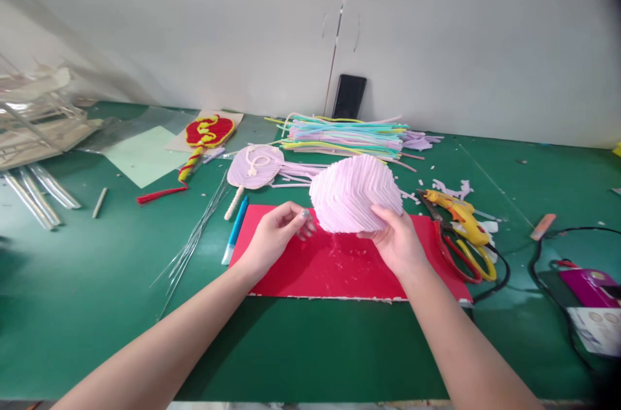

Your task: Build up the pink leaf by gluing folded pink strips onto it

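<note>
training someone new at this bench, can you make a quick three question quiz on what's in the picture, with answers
1. Which of the person's hands grips the ribbed lilac piece?
2. True or false: the black phone lies flat on its back.
3. Beside which part of the red sheet is the blue pen-like tool?
a) its left end
b) its right end
c) its near edge

Key:
1. The right hand, at the lower right edge.
2. False; it stands tilted against the pale panel.
3. a
</note>
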A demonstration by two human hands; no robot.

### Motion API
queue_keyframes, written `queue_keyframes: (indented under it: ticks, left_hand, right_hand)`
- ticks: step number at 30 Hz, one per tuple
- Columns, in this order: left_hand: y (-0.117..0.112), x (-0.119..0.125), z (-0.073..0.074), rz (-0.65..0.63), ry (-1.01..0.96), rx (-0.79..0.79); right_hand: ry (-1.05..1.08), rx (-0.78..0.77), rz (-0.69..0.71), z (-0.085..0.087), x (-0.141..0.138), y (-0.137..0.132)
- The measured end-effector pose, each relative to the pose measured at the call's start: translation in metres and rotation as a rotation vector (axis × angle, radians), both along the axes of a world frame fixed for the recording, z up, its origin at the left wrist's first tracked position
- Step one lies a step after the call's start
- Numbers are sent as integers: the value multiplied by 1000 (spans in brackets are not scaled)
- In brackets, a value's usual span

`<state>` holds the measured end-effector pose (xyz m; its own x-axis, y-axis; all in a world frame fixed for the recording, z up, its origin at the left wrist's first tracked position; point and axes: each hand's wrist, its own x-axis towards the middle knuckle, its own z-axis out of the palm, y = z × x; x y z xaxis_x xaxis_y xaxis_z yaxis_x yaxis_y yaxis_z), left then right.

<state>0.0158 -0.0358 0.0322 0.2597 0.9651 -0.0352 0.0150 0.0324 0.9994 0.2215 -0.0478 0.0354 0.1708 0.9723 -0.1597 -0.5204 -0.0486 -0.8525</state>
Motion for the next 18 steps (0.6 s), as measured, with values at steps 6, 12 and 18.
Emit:
queue_keyframes:
  ticks: [6, 12, 18]
  left_hand:
    - [-1, 2, -2, -70, -13, 3]
    - [-2, 1, 2, -23, 4, 11]
    - [-1, 0, 1, -10, 3, 17]
  right_hand:
    - [4, 8, 19, -3, 1, 0]
    - [10, -18, 48, -3, -2, -2]
    - [9, -26, 21, -2, 0, -1]
